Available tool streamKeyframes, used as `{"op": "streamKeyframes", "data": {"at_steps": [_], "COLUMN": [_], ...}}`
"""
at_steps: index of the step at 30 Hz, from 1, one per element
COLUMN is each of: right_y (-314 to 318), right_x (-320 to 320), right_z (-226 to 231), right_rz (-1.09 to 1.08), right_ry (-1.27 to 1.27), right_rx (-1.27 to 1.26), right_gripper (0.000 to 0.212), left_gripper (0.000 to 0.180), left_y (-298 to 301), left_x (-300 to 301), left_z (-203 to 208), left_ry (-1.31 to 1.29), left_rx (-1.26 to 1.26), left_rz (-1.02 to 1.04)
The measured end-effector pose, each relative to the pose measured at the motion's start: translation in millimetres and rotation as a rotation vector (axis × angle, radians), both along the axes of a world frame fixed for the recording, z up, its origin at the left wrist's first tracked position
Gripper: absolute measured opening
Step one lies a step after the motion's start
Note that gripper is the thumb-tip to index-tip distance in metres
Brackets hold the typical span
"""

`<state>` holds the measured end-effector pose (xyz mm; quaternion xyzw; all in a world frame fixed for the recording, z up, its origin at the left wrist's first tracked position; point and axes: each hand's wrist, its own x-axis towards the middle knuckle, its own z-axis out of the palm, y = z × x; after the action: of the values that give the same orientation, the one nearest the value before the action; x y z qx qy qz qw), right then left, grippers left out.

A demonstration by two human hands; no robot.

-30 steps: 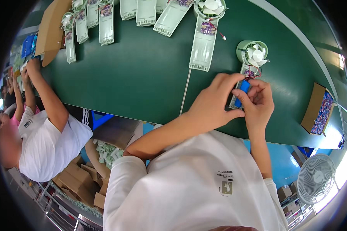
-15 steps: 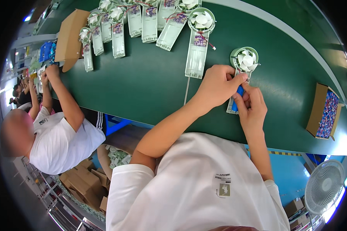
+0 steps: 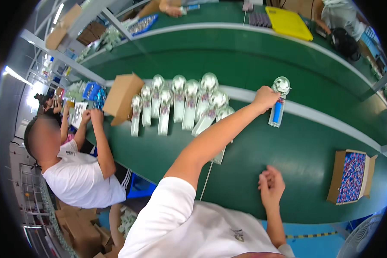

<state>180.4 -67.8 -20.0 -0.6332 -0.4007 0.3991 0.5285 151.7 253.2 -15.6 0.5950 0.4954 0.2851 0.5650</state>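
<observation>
Far out over the table, my left hand (image 3: 266, 99) has its fingers closed at the neck of a handheld fan half (image 3: 282, 86), just below its round head. A blue cylindrical battery (image 3: 277, 112) lies in that fan's pale handle shell. My right hand (image 3: 271, 185) is apart from everything, above the near part of the table, its fingers loosely bent with nothing in them. Several other opened fans (image 3: 191, 105) with white blades and small circuit boards lie left of my outstretched arm, which partly hides the nearest ones.
The green table (image 3: 241, 180) has a pale rail (image 3: 314, 117) behind the fans. At right stands a carton (image 3: 350, 177) full of small blue and red parts; an open cardboard box (image 3: 122, 95) stands left. A co-worker (image 3: 79, 172) sits at left. A yellow tray (image 3: 289, 23) lies beyond.
My left hand has carried the fan with the battery away from me to the far side. My right hand has let go of it and drawn back. The view has tilted up.
</observation>
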Motion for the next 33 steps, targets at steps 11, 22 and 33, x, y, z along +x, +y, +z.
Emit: {"op": "streamKeyframes", "data": {"at_steps": [11,22,33], "right_y": [16.5,1.0,-51.5], "right_x": [-1.4,18.9,-1.9], "right_z": [12.6,221.6,247.4], "right_rz": [-0.003,0.253,0.707], "right_ry": [0.031,0.06,0.208], "right_rx": [0.041,1.182,1.037], "right_gripper": [0.018,0.017,0.038], "left_gripper": [0.041,0.03,0.069], "left_y": [174.5,-4.6,-227.4], "left_x": [-18.9,-155.4,-216.0], "left_z": [16.1,96.5,44.9], "left_ry": [0.233,0.383,0.632], "left_rx": [0.073,0.728,0.533], "left_rz": [0.252,0.006,0.352]}}
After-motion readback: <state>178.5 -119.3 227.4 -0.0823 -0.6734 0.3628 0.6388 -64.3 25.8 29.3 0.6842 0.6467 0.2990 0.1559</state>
